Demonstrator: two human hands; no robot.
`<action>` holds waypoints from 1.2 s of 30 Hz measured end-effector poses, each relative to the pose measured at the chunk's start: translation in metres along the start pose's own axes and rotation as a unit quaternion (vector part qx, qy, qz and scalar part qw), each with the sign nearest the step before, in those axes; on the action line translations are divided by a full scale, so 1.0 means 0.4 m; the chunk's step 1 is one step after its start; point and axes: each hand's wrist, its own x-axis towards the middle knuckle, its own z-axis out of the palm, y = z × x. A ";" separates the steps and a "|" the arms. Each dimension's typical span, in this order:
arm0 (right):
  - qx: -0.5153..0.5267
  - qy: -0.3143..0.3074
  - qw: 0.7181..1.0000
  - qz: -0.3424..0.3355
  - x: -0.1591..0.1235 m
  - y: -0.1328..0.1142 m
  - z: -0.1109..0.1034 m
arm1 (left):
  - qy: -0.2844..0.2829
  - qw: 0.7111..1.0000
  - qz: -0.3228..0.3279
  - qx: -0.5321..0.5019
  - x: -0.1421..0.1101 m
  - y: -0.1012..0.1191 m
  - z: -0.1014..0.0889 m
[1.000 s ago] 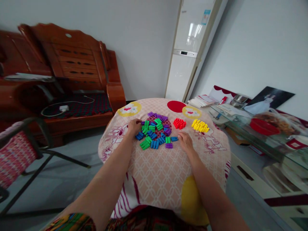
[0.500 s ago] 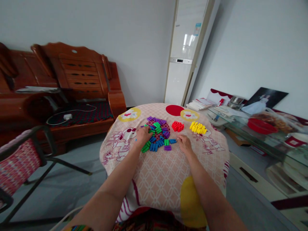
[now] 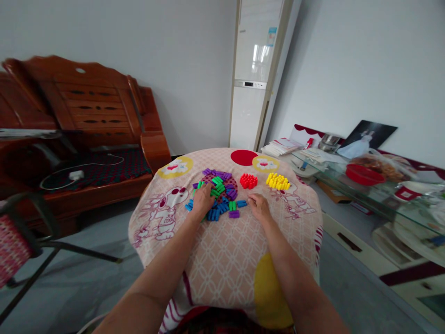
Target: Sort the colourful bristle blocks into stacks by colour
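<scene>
A mixed heap of green, blue and purple plastic pegs lies in the middle of a round table under a pink patterned cloth. My left hand rests on the left side of that heap, fingers curled over some pieces; what it grips is hidden. My right hand lies on the cloth just right of the heap, fingers bent, close to a blue peg and a purple peg. Beyond sit a red peg pile and a yellow peg pile.
A wooden sofa with a white charger and cable stands at the left, a metal-framed chair at the near left. A tall white air conditioner stands behind the table. A glass table with papers and a red bowl is on the right.
My left hand moved from the heap's left edge onto the pegs and spread some blue ones leftward. My right hand stayed beside the heap. The view shifted right.
</scene>
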 end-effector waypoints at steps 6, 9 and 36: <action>0.008 0.045 0.998 -0.043 -0.005 -0.037 -0.008 | 0.052 0.986 0.087 -0.132 -0.006 0.042 0.007; 0.044 0.052 0.995 -0.079 -0.007 -0.066 -0.010 | 0.050 0.971 0.152 -0.180 -0.013 0.100 0.027; 0.056 0.023 0.996 -0.062 -0.010 -0.080 -0.034 | 0.059 0.950 -0.022 -0.305 0.021 0.235 0.117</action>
